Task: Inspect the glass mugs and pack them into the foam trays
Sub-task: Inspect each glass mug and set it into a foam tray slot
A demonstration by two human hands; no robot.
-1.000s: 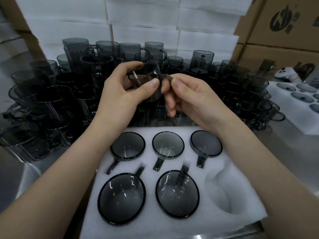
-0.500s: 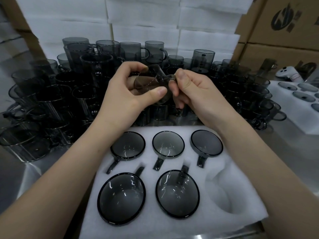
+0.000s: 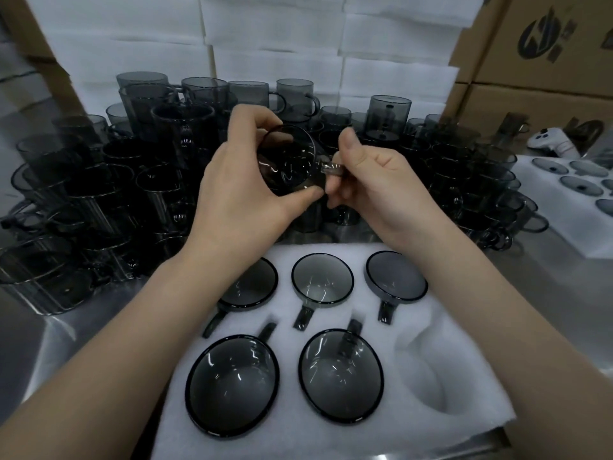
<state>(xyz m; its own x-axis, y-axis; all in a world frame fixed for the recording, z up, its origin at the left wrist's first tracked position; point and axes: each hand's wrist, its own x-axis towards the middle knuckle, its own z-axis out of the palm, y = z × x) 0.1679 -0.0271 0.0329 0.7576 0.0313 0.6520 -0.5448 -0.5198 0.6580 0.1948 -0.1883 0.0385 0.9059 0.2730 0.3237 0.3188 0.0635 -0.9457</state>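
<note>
We've got the mug up in the air between both hands, over the far edge of the foam tray. Our left hand has its fingers curled round the glass body, and our right hand pinches the handle, which sticks out to the right. A round end faces us, so the long axis runs roughly front to back. The one open pocket waits in the tray's near right corner, below and nearer us, on the right hand's side; five packed mugs fill the rest. The steel counter is crowded, with loose mugs heaped along its far edge and a second tray at its right edge.
</note>
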